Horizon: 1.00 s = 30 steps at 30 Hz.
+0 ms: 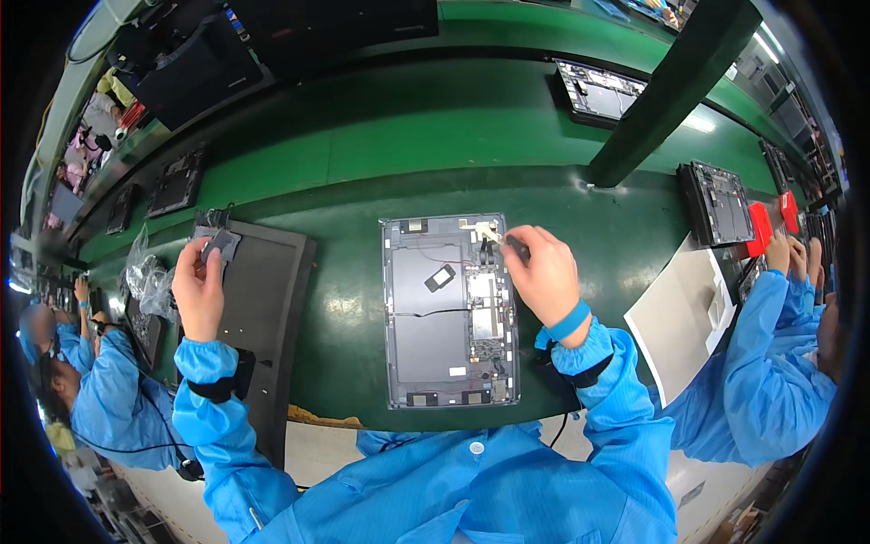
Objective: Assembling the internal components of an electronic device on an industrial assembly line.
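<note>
In front of me on the green bench lies an opened tablet-like device (426, 340), its circuit board and wiring exposed along the right side. A small black part with a white label (440, 277) rests loose on its bare grey panel. At the device's upper right edge, my right hand (550, 279) is closed in a pinch; a small dark thing shows at the fingertips, but its kind is unclear. Off to the left, my left hand (200, 295) pinches a small dark grey flat piece (217, 243) over the far end of a black tray (272, 313).
Crumpled clear plastic (149, 281) lies left of the tray. To the right are a white sheet (680, 322), another opened device (720, 208) and a red box (761, 228). A dark post (675, 86) rises at the back right. Co-workers in blue sit on both sides.
</note>
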Available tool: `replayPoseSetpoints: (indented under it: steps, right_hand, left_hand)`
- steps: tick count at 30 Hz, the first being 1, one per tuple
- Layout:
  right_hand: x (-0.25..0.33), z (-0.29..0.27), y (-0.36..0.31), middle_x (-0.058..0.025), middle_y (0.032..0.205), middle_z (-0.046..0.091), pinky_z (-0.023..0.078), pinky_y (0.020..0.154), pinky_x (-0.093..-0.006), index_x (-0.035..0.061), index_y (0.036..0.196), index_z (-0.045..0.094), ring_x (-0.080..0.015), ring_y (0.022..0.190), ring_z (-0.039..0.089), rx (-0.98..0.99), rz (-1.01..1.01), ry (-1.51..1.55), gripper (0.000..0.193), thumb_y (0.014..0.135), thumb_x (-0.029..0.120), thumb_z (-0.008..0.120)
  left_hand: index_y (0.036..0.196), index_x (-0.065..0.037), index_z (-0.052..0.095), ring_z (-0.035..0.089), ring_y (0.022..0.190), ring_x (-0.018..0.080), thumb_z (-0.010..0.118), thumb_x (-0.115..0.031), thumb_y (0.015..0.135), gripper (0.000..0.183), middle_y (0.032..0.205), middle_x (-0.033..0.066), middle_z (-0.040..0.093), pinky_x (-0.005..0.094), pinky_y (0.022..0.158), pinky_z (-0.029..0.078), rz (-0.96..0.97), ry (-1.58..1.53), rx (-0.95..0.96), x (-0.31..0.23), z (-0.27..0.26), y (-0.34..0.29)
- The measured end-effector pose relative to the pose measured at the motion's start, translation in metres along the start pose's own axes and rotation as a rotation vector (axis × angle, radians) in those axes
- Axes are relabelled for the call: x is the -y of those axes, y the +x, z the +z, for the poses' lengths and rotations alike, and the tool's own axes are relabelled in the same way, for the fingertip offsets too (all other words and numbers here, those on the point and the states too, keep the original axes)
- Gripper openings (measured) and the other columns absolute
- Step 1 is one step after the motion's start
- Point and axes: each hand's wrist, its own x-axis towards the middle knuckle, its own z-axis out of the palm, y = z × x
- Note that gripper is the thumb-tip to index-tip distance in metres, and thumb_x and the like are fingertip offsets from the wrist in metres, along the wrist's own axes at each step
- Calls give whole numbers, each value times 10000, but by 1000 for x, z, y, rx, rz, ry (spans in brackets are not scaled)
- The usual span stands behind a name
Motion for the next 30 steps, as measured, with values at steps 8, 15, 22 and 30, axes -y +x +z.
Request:
replayPoseSetpoints:
  steps: [8, 15, 22, 30]
  right_hand:
    - [-8, 14, 12, -148, 831, 635, 505, 641, -445, 40, 934, 665, -363, 733, 630, -36, -46, -99, 161, 854, 179, 656]
    - [-14, -4, 2, -161, 827, 644, 508, 634, -401, 18, 954, 666, -332, 702, 636, 75, 58, 145, 160, 833, 121, 671]
    - [-10, -2, -9, -149, 866, 644, 521, 649, -375, 26, 973, 664, -307, 710, 650, 97, 32, 171, 184, 810, 106, 688]
    - [-3, -6, -13, -141, 912, 610, 520, 674, -378, 35, 1027, 652, -299, 771, 640, 175, 54, 125, 247, 805, 132, 704]
  left_hand:
    - [1171, -16, 568, 649, 754, 104, 628, -18, 906, 272, 1007, 82, 642, 228, 641, 530, -19, -420, 434, -150, 53, -14]
    - [1091, 9, 626, 608, 762, 74, 626, -49, 917, 184, 902, 36, 654, 215, 671, 491, 235, -364, 650, -189, 122, -14]
    - [1127, -10, 646, 609, 733, 91, 611, -69, 928, 210, 925, 66, 687, 248, 643, 525, 144, -384, 757, -198, 167, -15]
    - [1124, -4, 637, 611, 716, 106, 619, -39, 907, 220, 908, 74, 667, 254, 664, 533, 214, -352, 722, -189, 182, -21]
